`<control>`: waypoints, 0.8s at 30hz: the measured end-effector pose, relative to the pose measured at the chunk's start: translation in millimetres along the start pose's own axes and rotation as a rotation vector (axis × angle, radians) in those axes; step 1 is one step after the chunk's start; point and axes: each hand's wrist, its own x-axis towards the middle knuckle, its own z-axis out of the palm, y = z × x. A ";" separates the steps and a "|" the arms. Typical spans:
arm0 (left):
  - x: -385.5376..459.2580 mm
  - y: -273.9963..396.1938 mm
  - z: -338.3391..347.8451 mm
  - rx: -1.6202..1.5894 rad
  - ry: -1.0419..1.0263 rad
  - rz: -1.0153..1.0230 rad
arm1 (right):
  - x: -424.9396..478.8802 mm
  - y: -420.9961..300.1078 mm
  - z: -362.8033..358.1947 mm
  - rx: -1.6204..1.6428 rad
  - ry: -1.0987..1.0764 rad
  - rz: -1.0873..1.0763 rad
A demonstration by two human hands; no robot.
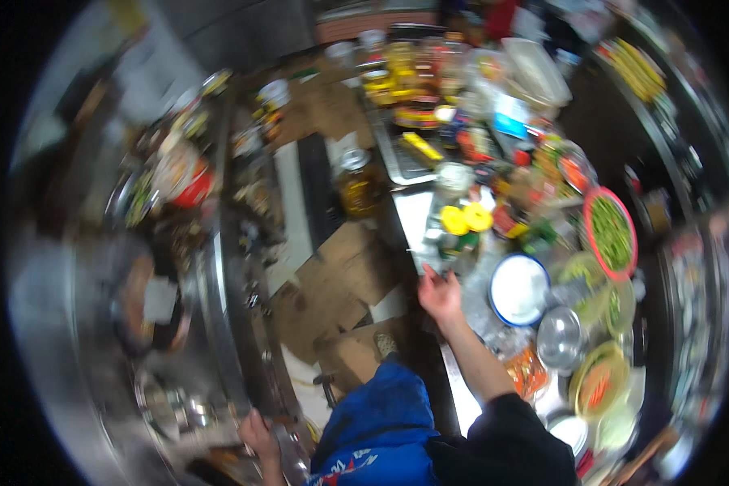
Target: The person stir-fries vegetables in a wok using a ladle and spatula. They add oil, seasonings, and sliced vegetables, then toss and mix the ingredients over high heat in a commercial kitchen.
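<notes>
My right hand (442,294) is over the left edge of the steel counter (414,222), fingers apart and nothing in them. Two yellow-lidded containers (466,219) stand just beyond it. To its right is a white enamel basin (519,290) with a blue rim. At the lower left, my left hand (257,430) has its fingers curled, close to the edge of the cooking range (228,340). A dark handle-like shape lies beside it; blur hides whether the hand grips it. A blue apron (373,419) covers my front.
Cardboard (355,261) covers the floor. A jar of yellowish liquid (358,185) stands in the aisle. Sauce bottles (404,73) crowd the counter's far end. A pink-rimmed basket of green vegetables (611,232) and a clear bowl (559,337) sit at right. Dishes and a red container (194,183) fill the left side.
</notes>
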 end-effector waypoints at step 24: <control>-23.7 -219.4 -6.3 -1.178 0.224 -0.884 | -91.5 175.5 51.9 -2.533 -0.580 0.819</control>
